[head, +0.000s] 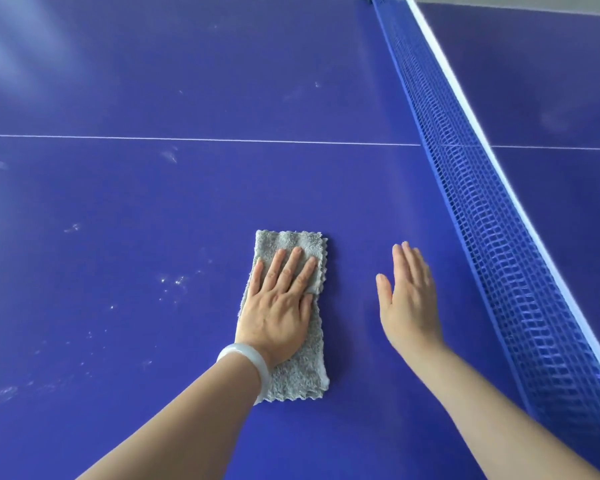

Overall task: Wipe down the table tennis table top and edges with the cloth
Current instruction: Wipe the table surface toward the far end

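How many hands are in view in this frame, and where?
2. The left hand, with a pale bangle at the wrist, presses flat on the grey cloth on the table top. The right hand is open, apart from the cloth, between it and the net.

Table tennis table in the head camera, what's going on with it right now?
A person is wiping the blue table tennis table with a grey cloth. The left hand, a pale bracelet on its wrist, presses flat on the folded cloth. The right hand is open beside it, nearer the net, holding nothing. Pale smudges show on the surface left of the cloth.
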Motion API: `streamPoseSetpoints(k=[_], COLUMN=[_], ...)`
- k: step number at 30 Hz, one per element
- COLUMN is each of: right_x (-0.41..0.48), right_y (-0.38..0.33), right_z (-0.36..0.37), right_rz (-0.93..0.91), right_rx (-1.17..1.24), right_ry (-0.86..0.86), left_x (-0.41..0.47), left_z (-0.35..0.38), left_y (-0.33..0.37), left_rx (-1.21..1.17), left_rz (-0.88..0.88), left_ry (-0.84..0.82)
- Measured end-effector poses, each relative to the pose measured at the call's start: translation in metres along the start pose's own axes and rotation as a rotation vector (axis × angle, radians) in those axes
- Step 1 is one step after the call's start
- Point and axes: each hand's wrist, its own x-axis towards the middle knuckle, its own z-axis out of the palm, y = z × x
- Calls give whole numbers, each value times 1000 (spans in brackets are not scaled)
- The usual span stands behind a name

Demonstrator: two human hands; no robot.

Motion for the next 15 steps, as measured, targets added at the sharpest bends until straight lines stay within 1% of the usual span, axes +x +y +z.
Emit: streamPoseSetpoints(k=[2, 3, 5, 7, 9, 12, 13, 14, 15], right_x=[58, 81, 110, 116, 114, 113, 114, 116, 116], right_y=[15, 20, 17, 11, 7, 12, 13, 13, 13], right_z=[-3, -1, 8, 24, 34, 36, 35, 35, 35], right_rz=[36, 85, 220, 301, 300, 293, 294, 297, 297], right_rx=[-116, -130, -66, -81, -113, -114, -110, -101, -88], right_ry=[-5, -31, -70, -31, 24, 42, 46, 45, 45], left_x=[1, 2, 5, 10, 18, 29, 33, 36, 37], left_z=[0, 1, 4, 5, 6, 9, 10, 12, 17], left_y=[0, 0, 0, -1, -2, 10, 22, 37, 54], left_rx=[0, -2, -2, 4, 3, -9, -14, -32, -50], left_rz=[-23, -43, -111, -207, -312, -428, -410, -338, -213], left_ry=[11, 20, 44, 65, 72, 103, 107, 107, 99])
